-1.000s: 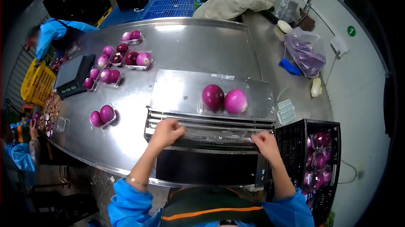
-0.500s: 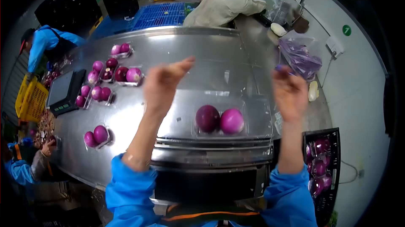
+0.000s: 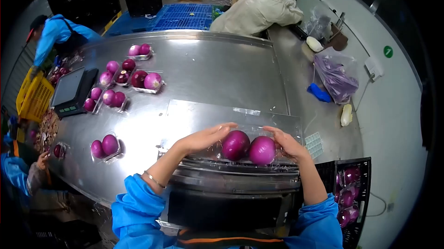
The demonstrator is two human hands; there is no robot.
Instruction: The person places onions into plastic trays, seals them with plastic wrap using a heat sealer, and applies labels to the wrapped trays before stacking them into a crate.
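Note:
Two red onions (image 3: 262,150) sit side by side in a clear plastic tray near the front edge of the steel table. My left hand (image 3: 208,138) reaches in from the left, its fingers stretched along the tray's side and far edge. On the other side, my right hand (image 3: 286,144) curves around the tray's right end, fingertips near the right onion. Both hands hold the tray between them; the undersides of the fingers are hidden. Clear film (image 3: 194,110) lies on the table behind and around the tray.
Several trays of onions (image 3: 146,80) stand at the left beside a black scale (image 3: 71,92). A black crate (image 3: 363,168) holds packed onions at the right. A purple bag (image 3: 335,78) and a blue item (image 3: 318,92) lie on the side counter. Two co-workers (image 3: 60,36) are at the left.
Both hands came down from above the table to the sides of the onion tray. A blue item now shows on the side counter where my right hand was. The view shifted slightly.

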